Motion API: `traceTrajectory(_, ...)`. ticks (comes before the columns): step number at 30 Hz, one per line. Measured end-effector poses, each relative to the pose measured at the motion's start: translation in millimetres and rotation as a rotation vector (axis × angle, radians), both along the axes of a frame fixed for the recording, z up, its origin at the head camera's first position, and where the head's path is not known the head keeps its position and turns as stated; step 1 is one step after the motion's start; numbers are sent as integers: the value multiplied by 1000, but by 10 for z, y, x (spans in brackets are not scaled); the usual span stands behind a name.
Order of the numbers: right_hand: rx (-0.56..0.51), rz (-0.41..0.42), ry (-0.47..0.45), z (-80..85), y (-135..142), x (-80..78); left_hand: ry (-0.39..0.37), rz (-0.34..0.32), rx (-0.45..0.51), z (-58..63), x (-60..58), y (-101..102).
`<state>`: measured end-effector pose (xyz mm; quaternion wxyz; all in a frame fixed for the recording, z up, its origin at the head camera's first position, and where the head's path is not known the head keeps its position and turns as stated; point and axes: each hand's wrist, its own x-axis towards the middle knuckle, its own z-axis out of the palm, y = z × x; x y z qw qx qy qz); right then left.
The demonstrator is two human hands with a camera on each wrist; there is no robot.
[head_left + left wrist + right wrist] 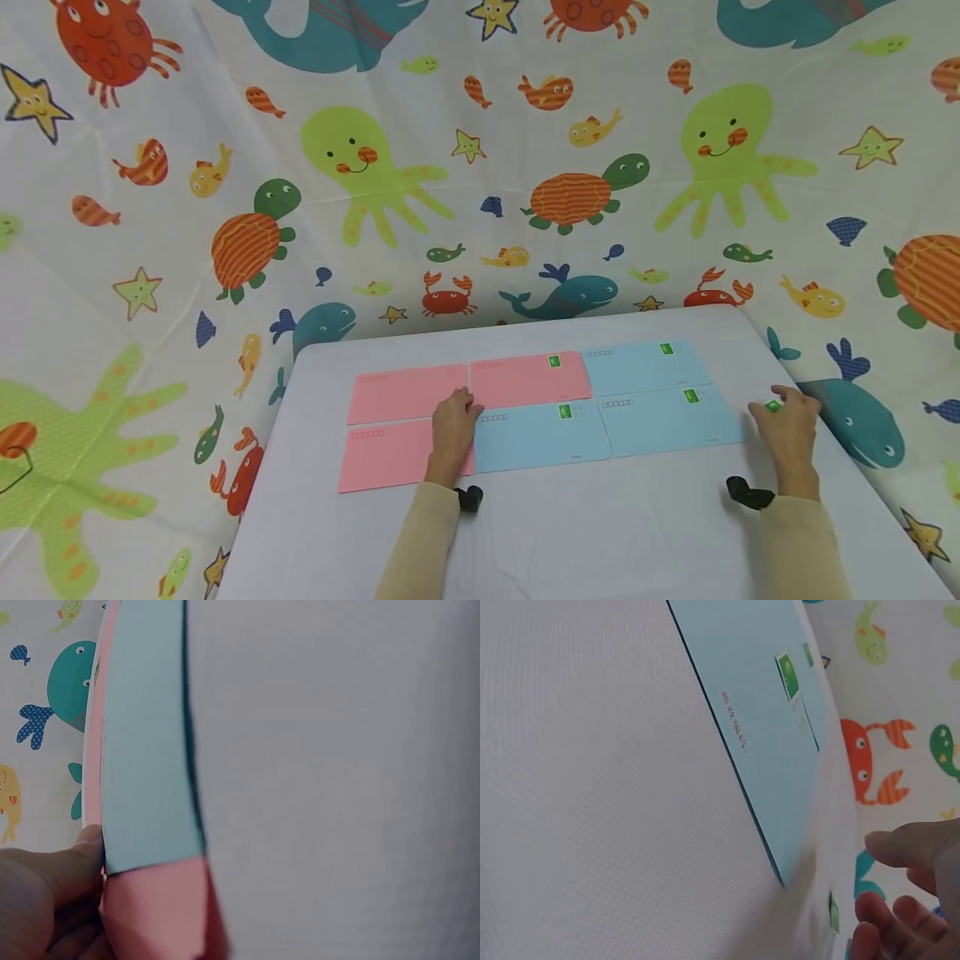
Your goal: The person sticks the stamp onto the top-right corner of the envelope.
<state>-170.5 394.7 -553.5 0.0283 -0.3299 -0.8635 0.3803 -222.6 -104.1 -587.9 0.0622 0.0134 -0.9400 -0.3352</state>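
My left hand [452, 433] rests where the lower pink envelope [382, 456] meets a blue envelope [536, 442]. Its fingertips lie near the blue envelope's upper left corner. In the left wrist view the thumb [90, 836] is beside the seam, with the other fingers partly hidden below. Past the right end of the envelope rows, my right hand [787, 425] hovers with thumb and fingers apart. A small green stamp [772, 406] shows between them in the head view. The right wrist view has that green stamp [834, 913] on the table beyond the fingertips.
Two more pink envelopes, left [405, 393] and middle [525, 385], lie in the back row beside a blue envelope [645, 367]. Another blue envelope [667, 421] is front right. The middle pink one and all three blue ones bear green stamps. A sea-animal curtain [480, 183] hangs behind the white table [585, 533].
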Motion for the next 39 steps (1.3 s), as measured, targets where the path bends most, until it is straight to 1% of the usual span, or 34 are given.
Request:
traceTrajectory(7,-14,-34,-18,-49,72,-27,0,0,-9,-16,-16,-1)
traceTrajectory(13,-15,-55,-40,-69,129,-60,2,4,16,-20,-17,1)
traceTrajectory(20,-26,-54,-68,-116,181,-63,23,3,27,-14,-12,-3)
traceTrajectory(30,-49,-72,-94,-156,212,-71,14,18,39,15,1,14)
traceTrajectory(39,-12,-61,-102,-203,258,-114,13,20,27,7,6,12)
